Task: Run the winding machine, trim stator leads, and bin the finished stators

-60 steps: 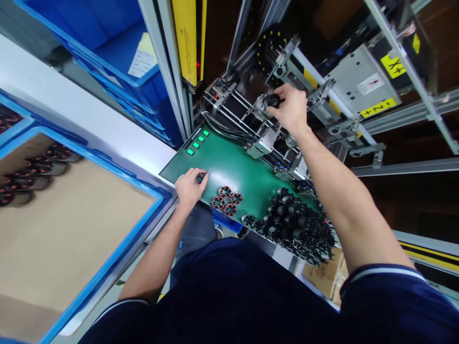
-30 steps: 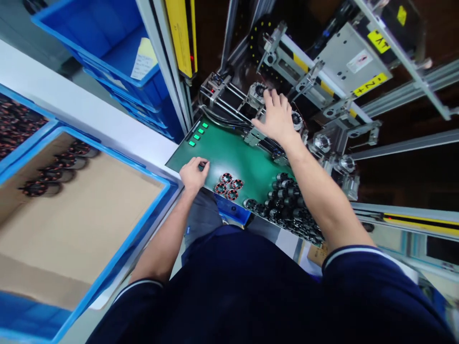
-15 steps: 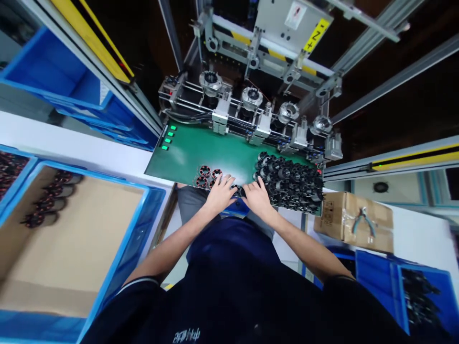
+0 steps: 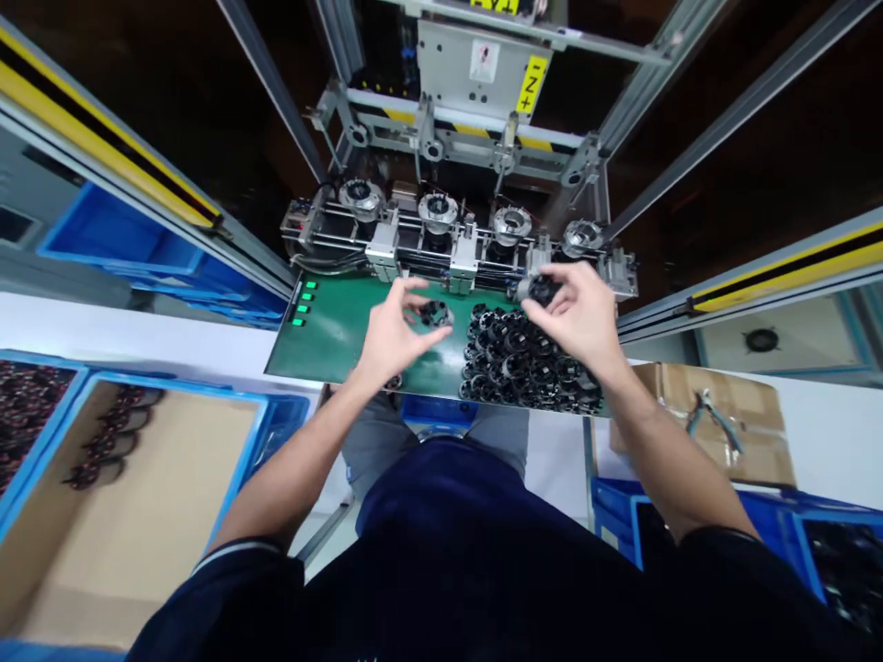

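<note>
My left hand (image 4: 395,333) is closed around a small black and silver ring-shaped part (image 4: 436,314), held between thumb and fingers above the green work surface (image 4: 331,340). A similar black and grey ring-shaped part (image 4: 542,290) is pinched in my right hand (image 4: 583,317), close to the front of the machine. Below that hand lies a dense pile of black ring-shaped parts (image 4: 517,363) on the right of the green surface. Behind both hands, several round metal holders (image 4: 440,211) stand in a row on the machine.
Green lit indicators (image 4: 304,309) mark the surface's left end. At left stand a blue bin lined with cardboard (image 4: 158,496), holding a few wound parts, and a fuller bin (image 4: 31,414). Pliers (image 4: 715,423) rest on a cardboard box (image 4: 745,395) at right. Yellow-striped posts (image 4: 793,271) flank the machine.
Both hands have risen from the front edge of the green surface toward the machine and moved apart, each now holding a ring-shaped part. The camera view has shifted.
</note>
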Demonstrator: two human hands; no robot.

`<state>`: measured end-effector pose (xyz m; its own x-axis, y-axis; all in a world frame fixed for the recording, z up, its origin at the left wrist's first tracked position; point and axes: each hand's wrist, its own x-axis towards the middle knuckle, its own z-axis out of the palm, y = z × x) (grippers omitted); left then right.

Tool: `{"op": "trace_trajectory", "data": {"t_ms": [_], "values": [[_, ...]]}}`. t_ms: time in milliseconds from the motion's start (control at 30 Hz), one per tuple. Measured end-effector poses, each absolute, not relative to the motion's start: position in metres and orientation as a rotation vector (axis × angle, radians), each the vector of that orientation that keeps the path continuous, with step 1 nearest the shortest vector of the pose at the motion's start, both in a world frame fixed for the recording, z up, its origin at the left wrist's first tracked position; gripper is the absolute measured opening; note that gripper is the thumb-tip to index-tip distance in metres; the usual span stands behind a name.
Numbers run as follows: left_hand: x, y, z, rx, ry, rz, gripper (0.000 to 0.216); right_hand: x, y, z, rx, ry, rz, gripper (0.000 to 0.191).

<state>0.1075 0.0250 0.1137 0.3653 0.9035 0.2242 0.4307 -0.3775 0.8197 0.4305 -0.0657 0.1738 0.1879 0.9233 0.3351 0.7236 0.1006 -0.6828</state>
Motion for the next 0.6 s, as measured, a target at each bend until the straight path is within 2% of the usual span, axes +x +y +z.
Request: {"op": "trace_trajectory", "data": {"t_ms": [133,267,433,600], "values": [[0.172,0.112,0.128,2.033,1.024,0.975,0.071,0.486,-0.007,0.162,-1.720,-1.440,0.184,0.061],[0.222,0.166,0.105,2.042,1.114,0.951,0.069,0.509,0.027,0.126,-1.912,-1.428,0.220,0.052],[0.230,0.181,0.076,2.106,1.132,0.826,0.075,0.521,0.030,0.101,-1.925,-1.489,0.285,0.052],[0.221,0.185,0.076,2.160,1.206,0.793,0.074,0.521,0.026,0.104,-1.976,-1.513,0.304,0.049]]}}
